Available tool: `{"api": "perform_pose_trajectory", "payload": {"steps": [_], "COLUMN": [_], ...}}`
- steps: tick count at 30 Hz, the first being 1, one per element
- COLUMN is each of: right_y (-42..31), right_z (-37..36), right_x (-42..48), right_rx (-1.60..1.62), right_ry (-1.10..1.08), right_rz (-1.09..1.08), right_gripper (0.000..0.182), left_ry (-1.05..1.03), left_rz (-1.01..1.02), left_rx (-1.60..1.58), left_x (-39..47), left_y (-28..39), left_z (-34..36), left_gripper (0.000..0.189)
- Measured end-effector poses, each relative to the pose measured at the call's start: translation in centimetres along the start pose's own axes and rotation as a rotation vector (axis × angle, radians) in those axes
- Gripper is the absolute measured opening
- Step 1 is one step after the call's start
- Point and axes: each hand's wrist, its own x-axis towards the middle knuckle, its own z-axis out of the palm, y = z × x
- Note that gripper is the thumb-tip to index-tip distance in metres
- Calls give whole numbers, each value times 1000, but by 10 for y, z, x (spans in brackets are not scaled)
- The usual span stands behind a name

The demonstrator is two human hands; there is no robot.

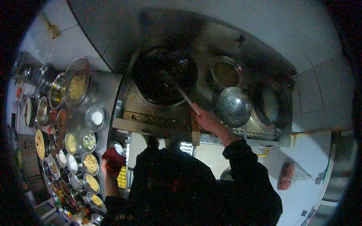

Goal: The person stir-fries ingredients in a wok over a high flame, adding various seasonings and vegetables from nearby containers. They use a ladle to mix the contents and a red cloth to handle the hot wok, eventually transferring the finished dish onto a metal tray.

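Observation:
My right hand (pixel 209 121) grips the pale handle of a ladle-like utensil (pixel 185 94). Its far end reaches into a large dark wok (pixel 154 63) on the stove, where shadow hides most of the contents. Just below that hand is a wooden handle (pixel 195 131), pointing toward me. On my left, beside the bowls, my left hand (pixel 105 169) holds a dark red cloth (pixel 113 158). The nearest bowl to it holds light brown pieces (pixel 91 163).
A perforated metal strainer (pixel 234 107) sits right of the wok, below a round pot of brownish liquid (pixel 226 74). Another large pot (pixel 270 104) stands farther right. Several metal ingredient bowls crowd the left counter (pixel 109 84). A plastic bag with reddish contents (pixel 286 175) lies at right.

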Motion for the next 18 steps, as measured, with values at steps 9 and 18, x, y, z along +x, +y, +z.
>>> {"api": "perform_pose_trajectory", "payload": {"steps": [9, 18], "right_y": [-15, 4], "right_z": [36, 45], "right_x": [23, 13], "right_rx": [224, 47], "right_ry": [-210, 132], "right_rz": [179, 369], "right_gripper": [62, 60], "left_ry": [161, 196], "left_rz": [-158, -36], "left_rx": [-499, 44], "left_x": [49, 74], "left_y": [38, 111], "left_z": [-4, -40], "left_gripper": [39, 16]}}
